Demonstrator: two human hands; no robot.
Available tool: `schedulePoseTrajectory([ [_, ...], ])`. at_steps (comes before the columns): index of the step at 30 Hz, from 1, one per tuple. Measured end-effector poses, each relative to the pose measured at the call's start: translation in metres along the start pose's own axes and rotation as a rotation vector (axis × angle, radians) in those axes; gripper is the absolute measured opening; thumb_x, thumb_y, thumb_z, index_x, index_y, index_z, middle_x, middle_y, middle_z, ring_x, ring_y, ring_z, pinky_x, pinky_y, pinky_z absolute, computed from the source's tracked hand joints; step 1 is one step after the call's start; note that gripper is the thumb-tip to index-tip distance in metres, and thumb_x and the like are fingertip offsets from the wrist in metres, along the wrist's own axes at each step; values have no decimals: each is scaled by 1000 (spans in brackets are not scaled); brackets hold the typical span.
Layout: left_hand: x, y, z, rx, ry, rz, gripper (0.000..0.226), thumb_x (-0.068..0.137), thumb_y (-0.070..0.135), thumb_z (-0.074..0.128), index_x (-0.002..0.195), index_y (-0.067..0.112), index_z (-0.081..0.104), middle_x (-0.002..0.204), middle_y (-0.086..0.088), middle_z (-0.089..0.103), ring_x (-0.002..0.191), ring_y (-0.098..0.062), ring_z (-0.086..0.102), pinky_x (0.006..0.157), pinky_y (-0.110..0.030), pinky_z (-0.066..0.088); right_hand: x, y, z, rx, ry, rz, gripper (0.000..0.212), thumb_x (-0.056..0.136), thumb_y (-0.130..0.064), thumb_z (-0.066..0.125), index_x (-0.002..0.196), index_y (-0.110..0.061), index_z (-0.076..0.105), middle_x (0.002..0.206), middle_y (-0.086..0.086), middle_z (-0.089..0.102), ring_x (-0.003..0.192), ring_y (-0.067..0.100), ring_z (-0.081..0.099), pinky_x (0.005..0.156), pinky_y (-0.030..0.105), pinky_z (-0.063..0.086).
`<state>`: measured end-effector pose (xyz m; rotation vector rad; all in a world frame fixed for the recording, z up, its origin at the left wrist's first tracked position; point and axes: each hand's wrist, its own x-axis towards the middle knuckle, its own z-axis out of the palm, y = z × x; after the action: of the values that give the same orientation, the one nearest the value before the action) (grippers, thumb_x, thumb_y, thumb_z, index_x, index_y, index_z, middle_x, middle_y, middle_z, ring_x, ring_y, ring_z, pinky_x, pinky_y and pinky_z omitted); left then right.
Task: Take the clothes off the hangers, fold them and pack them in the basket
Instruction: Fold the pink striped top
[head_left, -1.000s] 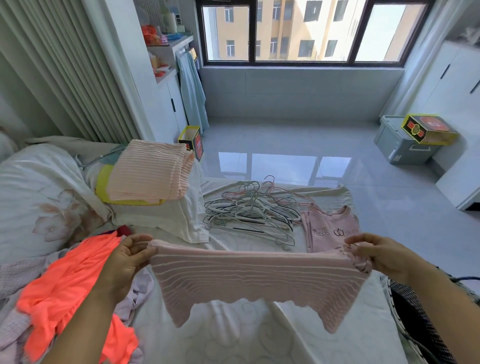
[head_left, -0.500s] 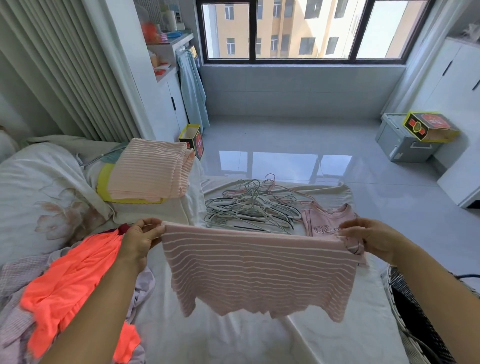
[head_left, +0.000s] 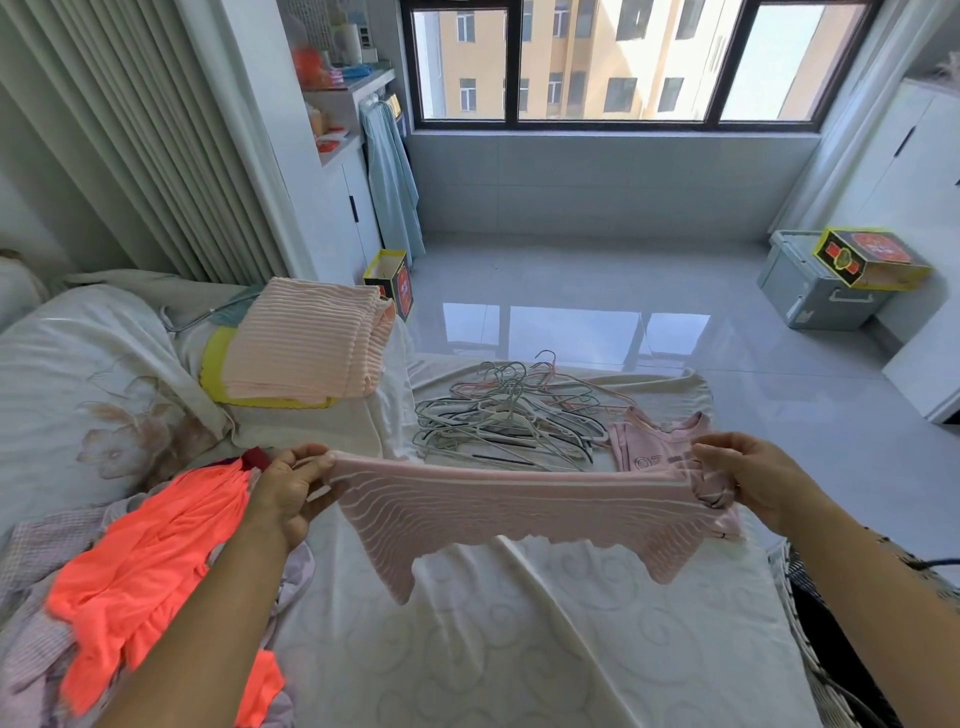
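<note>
Both hands, left hand (head_left: 291, 486) and right hand (head_left: 748, 480), pinch the pink top (head_left: 514, 512), now pulled flatter mid-frame, probably mid-fold.

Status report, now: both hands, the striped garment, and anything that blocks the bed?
Left hand and right hand each grip one end of pink striped top. Top stretched above bed, off hanger. Hanger pile and small pink top lie beyond.

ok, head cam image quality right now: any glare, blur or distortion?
Head view: strong wide-angle bowing at the window frame and curtains; window glare mirrored on the floor tiles; motion blur on the orange garment; the striped pink top and both hands stay fairly sharp.
</note>
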<state>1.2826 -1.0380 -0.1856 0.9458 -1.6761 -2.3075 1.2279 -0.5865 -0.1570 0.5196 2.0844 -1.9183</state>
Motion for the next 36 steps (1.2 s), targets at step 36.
schedulePoseTrajectory([
  [36,23,-74,-19,124,74,139,25,98,6,39,76,13,49,48,14,56,58,-2,55,49,-6,44,26,103,13,-58,151,9,66,58,-64,75,96,-10,64,82,12,63,55,5,58,47,17,47],
])
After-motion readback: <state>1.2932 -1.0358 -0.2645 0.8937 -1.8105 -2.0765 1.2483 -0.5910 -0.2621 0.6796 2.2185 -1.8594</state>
